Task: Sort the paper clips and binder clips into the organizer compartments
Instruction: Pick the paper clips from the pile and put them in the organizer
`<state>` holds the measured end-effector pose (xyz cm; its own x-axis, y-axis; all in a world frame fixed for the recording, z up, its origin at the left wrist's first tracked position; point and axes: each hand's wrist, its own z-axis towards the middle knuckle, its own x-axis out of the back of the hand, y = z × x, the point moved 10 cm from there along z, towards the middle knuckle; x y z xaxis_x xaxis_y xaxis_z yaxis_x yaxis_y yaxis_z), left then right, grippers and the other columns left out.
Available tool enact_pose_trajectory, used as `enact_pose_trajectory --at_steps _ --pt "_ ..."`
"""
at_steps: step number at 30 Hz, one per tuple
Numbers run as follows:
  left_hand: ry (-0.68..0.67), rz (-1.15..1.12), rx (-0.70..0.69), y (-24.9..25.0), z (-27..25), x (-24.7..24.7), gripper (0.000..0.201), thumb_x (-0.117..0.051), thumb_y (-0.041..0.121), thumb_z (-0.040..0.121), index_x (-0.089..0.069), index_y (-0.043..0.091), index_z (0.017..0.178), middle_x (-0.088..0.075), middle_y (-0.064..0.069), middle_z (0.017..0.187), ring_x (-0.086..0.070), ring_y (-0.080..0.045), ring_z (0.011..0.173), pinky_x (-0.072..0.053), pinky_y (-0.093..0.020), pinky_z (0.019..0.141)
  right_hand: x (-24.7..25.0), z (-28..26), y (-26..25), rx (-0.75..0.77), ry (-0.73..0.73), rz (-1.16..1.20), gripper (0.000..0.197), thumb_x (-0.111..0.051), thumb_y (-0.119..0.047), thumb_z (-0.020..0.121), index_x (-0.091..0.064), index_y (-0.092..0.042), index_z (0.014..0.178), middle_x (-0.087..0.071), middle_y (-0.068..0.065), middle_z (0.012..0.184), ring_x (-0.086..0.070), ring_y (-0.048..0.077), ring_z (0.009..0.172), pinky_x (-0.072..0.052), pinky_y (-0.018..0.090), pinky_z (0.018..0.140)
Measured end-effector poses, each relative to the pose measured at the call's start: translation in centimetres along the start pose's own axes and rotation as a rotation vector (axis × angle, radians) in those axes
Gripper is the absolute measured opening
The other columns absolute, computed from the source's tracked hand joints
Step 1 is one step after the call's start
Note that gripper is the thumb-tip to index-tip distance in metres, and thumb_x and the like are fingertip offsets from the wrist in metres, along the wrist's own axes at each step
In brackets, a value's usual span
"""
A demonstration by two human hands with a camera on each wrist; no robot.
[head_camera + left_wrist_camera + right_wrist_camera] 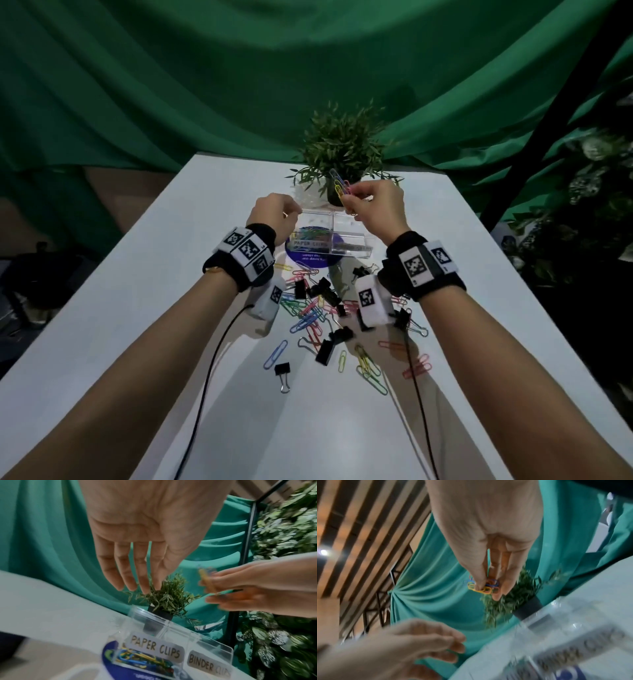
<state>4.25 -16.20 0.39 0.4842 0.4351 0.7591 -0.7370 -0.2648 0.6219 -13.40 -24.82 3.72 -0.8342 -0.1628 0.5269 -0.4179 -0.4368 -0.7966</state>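
From the head view, a clear organizer [334, 236] sits on the white counter [137, 342], partly over a blue disc [308, 262]. The organizer's compartment labelled for paper clips, on the person's left, already holds a heap of coloured clips; the compartment beside it looks empty. Above the organizer's far edge, the right hand [373, 209] pinches a bunch of paper clips [340, 186] in yellow, pink and blue, its grip closed around them. The left hand [274, 214] hangs over the organizer's left end; whether it touches the wall cannot be told here. On the near side of the organizer, loose paper clips [308, 317] and black binder clips [323, 289] lie scattered across the counter. A potted plant [342, 150] stands just behind the organizer.

From the left wrist, the left hand [137, 534] is above the organizer [171, 642], fingers straight and slightly spread, grip released and holding nothing. The labels read PAPER CLIPS and BINDER CLIPS, with coloured clips [137, 658] behind the first. The right hand [257, 588] is blurred, to the right of the plant [166, 596].

From the right wrist, the right hand [488, 534] clasps the bunch [481, 586] between thumb and fingertips, above the blurred organizer [565, 635]. The left hand [402, 649] shows at lower left, fingers loose.
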Motion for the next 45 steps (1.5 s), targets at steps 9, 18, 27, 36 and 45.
enact_pose_trajectory --at_steps 9,18,27,36,45 --pt "-0.586 0.247 -0.025 -0.9 -8.2 -3.5 0.029 -0.081 0.029 0.072 -0.075 0.007 0.09 -0.067 -0.002 0.078 -0.057 -0.012 0.064 -0.046 -0.022 0.06 -8.0 1.5 1.2 -0.002 -0.131 -0.507 0.019 -0.073 -0.032 0.08 -0.076 -0.02 0.094 -0.074 0.009 0.098 -0.067 0.031 0.094 -0.05 0.032 0.072" --pt "-0.63 0.538 0.027 -1.6 -9.5 -4.4 0.068 -0.085 0.036 0.065 -0.058 0.006 0.12 -0.068 -0.007 0.102 -0.065 -0.024 0.09 -0.048 -0.029 0.071 -6.2 -2.7 -1.7 0.218 -0.361 -0.32 0.015 -0.079 -0.021 0.075 -0.076 -0.016 0.089 -0.071 0.002 0.083 -0.061 0.014 0.073 -0.053 0.032 0.07" --pt "-0.639 0.578 0.056 -1.2 -9.8 -5.9 0.066 -0.088 0.044 0.056 -0.061 0.008 0.104 -0.069 -0.006 0.1 -0.068 -0.024 0.091 -0.053 -0.031 0.072 -10.0 -13.1 -0.2 0.301 -0.92 -0.57 0.045 -0.088 -0.03 0.06 -0.074 -0.024 0.102 -0.074 -0.005 0.092 -0.065 0.011 0.081 -0.055 0.029 0.075" --pt "-0.601 0.499 -0.002 -1.4 -9.4 -6.0 0.04 -0.083 0.036 0.067 -0.049 0.018 0.057 -0.058 -0.001 0.07 -0.055 -0.02 0.074 -0.04 -0.027 0.064 -9.3 -13.1 0.1 0.314 -0.762 -0.621 0.024 -0.08 -0.028 0.068 -0.075 -0.026 0.091 -0.073 -0.005 0.088 -0.064 0.015 0.081 -0.052 0.029 0.069" --pt "-0.608 0.485 -0.059 -1.5 -9.2 -5.6 0.034 -0.077 0.026 0.077 -0.07 0.001 0.098 -0.066 -0.011 0.088 -0.056 -0.022 0.079 -0.042 -0.025 0.059 -8.0 -12.3 0.8 0.353 -0.69 -0.705 0.014 -0.069 -0.011 0.075 -0.076 -0.016 0.087 -0.073 0.004 0.088 -0.065 0.02 0.083 -0.042 0.024 0.066"
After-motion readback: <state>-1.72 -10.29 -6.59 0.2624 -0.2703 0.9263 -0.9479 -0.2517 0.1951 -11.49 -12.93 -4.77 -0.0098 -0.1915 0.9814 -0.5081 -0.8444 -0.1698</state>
